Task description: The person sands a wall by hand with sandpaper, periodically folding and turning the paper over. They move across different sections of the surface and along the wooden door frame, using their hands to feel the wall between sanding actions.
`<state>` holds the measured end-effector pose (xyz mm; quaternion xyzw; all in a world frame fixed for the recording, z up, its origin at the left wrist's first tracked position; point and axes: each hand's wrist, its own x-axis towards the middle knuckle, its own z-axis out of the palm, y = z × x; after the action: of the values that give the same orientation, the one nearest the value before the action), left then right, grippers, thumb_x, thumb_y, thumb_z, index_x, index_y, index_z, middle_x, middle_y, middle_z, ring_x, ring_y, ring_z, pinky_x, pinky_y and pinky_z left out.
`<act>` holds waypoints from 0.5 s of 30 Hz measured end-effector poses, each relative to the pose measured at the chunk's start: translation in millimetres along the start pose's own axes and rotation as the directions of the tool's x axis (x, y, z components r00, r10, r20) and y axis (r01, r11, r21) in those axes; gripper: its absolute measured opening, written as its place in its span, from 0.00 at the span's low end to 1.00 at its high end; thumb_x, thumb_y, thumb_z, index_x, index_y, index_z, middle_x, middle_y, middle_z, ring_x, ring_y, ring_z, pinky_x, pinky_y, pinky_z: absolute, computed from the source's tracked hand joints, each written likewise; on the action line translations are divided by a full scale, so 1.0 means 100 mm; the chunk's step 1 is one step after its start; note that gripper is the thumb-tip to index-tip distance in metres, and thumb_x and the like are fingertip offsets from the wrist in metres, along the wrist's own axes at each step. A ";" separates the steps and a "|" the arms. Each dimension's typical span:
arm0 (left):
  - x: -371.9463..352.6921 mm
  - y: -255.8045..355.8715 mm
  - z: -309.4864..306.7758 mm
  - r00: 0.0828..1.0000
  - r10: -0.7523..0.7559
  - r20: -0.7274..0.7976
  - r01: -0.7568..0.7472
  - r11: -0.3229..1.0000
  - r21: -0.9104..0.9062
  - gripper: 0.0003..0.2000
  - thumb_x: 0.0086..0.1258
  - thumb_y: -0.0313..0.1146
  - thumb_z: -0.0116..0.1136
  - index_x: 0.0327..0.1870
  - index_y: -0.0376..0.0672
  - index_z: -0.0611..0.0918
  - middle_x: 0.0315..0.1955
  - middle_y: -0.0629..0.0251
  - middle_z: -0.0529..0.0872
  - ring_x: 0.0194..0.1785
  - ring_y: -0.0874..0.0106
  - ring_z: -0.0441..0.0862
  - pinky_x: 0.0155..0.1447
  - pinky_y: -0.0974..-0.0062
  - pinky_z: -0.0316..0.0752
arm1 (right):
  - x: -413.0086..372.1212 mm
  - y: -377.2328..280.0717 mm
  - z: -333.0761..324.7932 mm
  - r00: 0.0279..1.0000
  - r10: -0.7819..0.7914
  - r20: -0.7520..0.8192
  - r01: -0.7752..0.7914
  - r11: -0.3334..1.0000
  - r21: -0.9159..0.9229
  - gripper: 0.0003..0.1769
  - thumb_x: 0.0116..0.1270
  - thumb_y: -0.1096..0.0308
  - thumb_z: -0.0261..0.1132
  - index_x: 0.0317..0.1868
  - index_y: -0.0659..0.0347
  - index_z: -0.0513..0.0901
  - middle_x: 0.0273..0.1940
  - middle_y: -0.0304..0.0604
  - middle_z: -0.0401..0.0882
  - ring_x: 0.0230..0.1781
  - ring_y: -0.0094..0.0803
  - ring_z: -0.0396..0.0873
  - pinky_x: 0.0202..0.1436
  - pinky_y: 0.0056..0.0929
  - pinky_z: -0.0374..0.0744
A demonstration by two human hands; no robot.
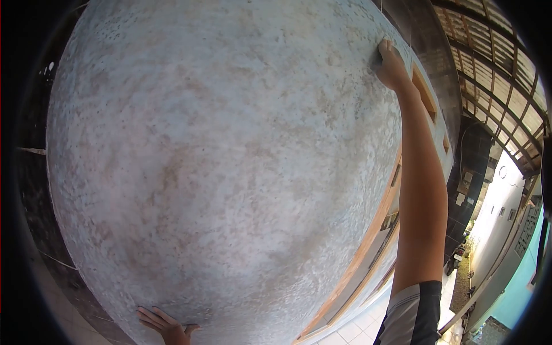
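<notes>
**A:** Right hand [391, 64]?
**B:** Upper right of frame, arm stretched straight up. Fingers curled onto a small dark piece [379, 56], pressed against the mottled grey-white plastered wall [218, 161]. Kind of piece not readable.
**A:** Left hand [165, 326]?
**B:** Bottom edge, left of centre. Fingers spread wide, laid flat on the same wall, holding nothing.
**A:** Lie of the wall from the dark piece?
**B:** Bulk of plaster left of and below it. Forearm's long axis near vertical, up the right side of frame. Right hand on the piece; left hand well apart, far below.
**A:** Surroundings?
**B:** Orange-brown wooden frame [371, 233] slanting down the wall's right edge. Grey-and-black sleeve [411, 313] lower right. Slatted roof [500, 63] upper right. Pale tiled floor [351, 330] at bottom.
</notes>
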<state>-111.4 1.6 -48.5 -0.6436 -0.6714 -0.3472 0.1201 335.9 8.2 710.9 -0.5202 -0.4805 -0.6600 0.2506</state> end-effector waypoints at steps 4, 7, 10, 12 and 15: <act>0.01 -0.05 0.09 0.999 0.029 -0.029 -0.029 1.000 0.007 0.79 0.47 0.81 0.60 0.80 0.24 0.27 0.76 0.20 0.16 0.79 0.26 0.12 0.74 0.21 0.19 | -1.05 -0.39 -0.41 0.979 -0.193 0.062 0.169 0.947 0.274 0.56 0.54 0.92 0.54 0.86 0.55 0.53 0.85 0.46 0.51 0.74 0.51 0.74 0.73 0.48 0.77; 0.01 -0.04 0.05 0.995 0.070 -0.065 -0.069 0.997 0.023 0.78 0.50 0.79 0.62 0.80 0.24 0.28 0.76 0.20 0.16 0.79 0.26 0.11 0.74 0.21 0.18 | -2.25 -1.05 -1.10 0.812 -0.212 0.544 -0.002 0.931 0.366 0.65 0.49 0.96 0.51 0.87 0.37 0.50 0.87 0.25 0.47 0.72 0.38 0.78 0.50 0.29 0.89; -0.11 -0.09 0.05 0.997 0.083 0.005 -0.083 0.997 0.003 0.75 0.55 0.72 0.69 0.80 0.25 0.28 0.77 0.23 0.17 0.80 0.27 0.12 0.74 0.21 0.19 | -3.76 -1.66 -1.28 0.721 -0.531 0.444 0.115 0.725 0.679 0.62 0.52 0.94 0.55 0.86 0.38 0.54 0.87 0.24 0.50 0.77 0.31 0.71 0.42 0.21 0.88; -0.21 -0.07 -0.22 0.981 0.102 0.166 -0.070 0.979 -0.189 0.74 0.57 0.67 0.72 0.81 0.28 0.27 0.77 0.25 0.15 0.80 0.28 0.11 0.74 0.20 0.20 | -4.82 -2.16 -1.38 0.574 -0.678 0.460 -0.064 0.523 0.850 0.57 0.54 0.90 0.57 0.84 0.38 0.61 0.85 0.27 0.57 0.61 0.32 0.85 0.39 0.28 0.88; -0.58 0.15 -0.78 0.932 0.314 0.181 -0.184 0.840 -0.511 0.54 0.66 0.46 0.74 0.84 0.34 0.50 0.81 0.23 0.40 0.85 0.32 0.39 0.78 0.26 0.46 | -6.77 -3.16 -1.52 0.418 -0.827 0.376 -0.250 0.293 0.923 0.55 0.60 0.82 0.59 0.86 0.37 0.53 0.81 0.48 0.64 0.39 0.44 0.90 0.43 0.45 0.88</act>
<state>-111.1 -93.3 -22.3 -0.7748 -0.4822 -0.3991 -0.0893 231.1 -111.7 -34.6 -0.4087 -0.9097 0.0413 0.0613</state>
